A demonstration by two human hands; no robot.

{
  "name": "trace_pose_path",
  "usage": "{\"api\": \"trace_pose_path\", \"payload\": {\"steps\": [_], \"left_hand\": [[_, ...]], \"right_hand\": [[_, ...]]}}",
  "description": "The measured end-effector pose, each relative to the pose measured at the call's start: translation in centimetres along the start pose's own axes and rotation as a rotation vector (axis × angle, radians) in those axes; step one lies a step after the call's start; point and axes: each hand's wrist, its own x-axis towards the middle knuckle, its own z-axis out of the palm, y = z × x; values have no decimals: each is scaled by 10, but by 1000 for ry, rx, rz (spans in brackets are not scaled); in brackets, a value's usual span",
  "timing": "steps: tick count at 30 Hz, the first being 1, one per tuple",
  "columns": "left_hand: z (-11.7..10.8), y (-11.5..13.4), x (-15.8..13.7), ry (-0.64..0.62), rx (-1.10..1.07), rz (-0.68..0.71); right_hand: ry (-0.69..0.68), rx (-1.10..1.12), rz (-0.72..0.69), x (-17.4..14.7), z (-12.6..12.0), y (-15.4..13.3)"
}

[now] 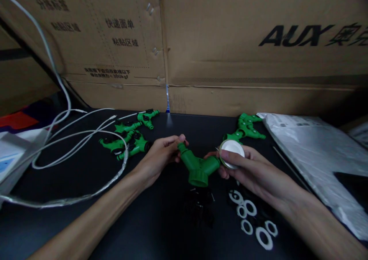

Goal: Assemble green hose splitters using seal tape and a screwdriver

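A green Y-shaped hose splitter (198,168) is held up over the black tabletop, its wide threaded collar facing down and toward me. My left hand (165,152) pinches the end of its left branch. My right hand (247,166) is closed around a small round tub (232,152) with a white top, thumb laid across it. The tip of the right branch meets the fingers of that hand; whether they also grip it is partly hidden. Several white ring washers (263,238) lie below my right hand. Small black parts (198,210), hard to make out, are under the splitter.
Several green splitters with black parts (138,143) lie at the left, near a looped white cable (86,198). More green splitters (244,127) sit behind my right hand. A white plastic package (310,148) is at the right. Cardboard (201,60) walls the back.
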Motion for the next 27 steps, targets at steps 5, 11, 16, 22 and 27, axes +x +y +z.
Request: {"api": "trace_pose_path", "payload": {"steps": [5,11,16,22,27], "left_hand": [[-4,-9,9,-59,146,101],[1,-6,1,-145,527,186],[23,2,-5,-303,741,374],[70,2,-1,-496,859,255],[88,1,-8,-577,844,226]], "right_hand": [[96,57,-109,3,-3,-12],[228,138,-307,7,-10,-16],[246,145,-360,13,-14,-10],[266,126,-352,17,-22,-8],[263,160,-318,19,-25,-6]]}}
